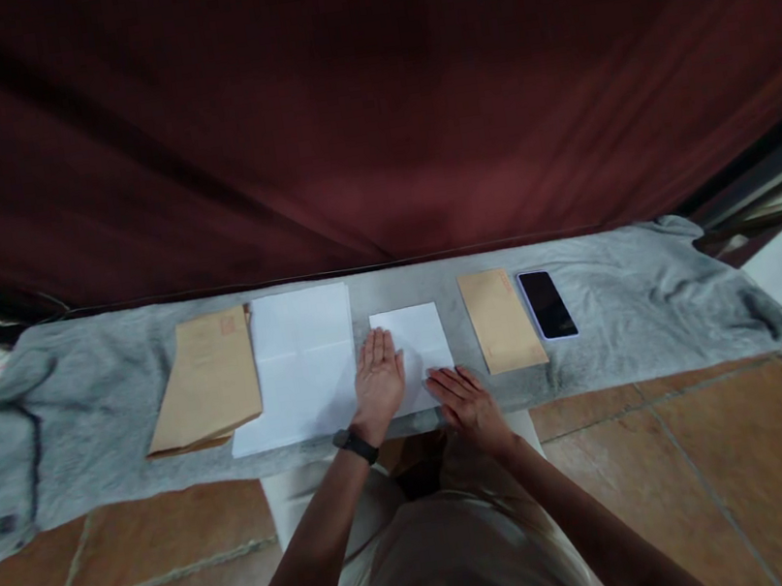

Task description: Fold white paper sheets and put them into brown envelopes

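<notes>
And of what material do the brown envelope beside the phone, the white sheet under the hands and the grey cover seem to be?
Brown envelope: probably matt kraft paper; flat tan colour, crisp edges.
White sheet: likely plain uncoated paper; straight edges, no gloss shows.
Grey cover: soft fabric, perhaps plush; wrinkled, mottled surface.

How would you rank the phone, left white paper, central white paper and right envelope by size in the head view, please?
1. Left white paper
2. Central white paper and right envelope: unsure, since the paper is partly covered
3. Phone
</notes>
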